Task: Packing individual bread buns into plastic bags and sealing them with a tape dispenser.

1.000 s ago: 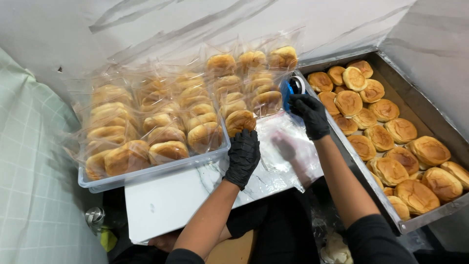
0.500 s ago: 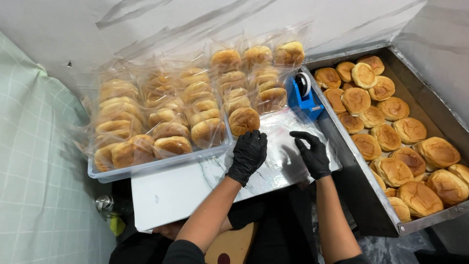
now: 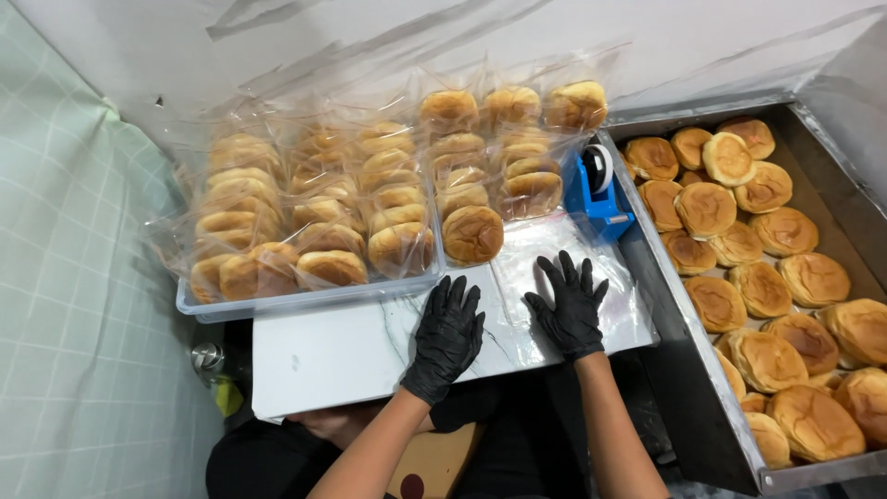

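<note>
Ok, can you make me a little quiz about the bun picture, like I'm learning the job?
1. True or false: both hands wear black gloves.
2. What lies flat under the right hand? A) a clear plastic bag B) a knife C) a towel
3. Fill in: the blue tape dispenser stands between the white tray of bagged buns and the metal ____ of bare buns.

Key
1. True: the left hand and the right hand are both gloved in black, fingers spread flat on the white board.
2. A: a clear plastic bag lies there.
3. Tray: the metal tray holds the unwrapped buns.
</note>
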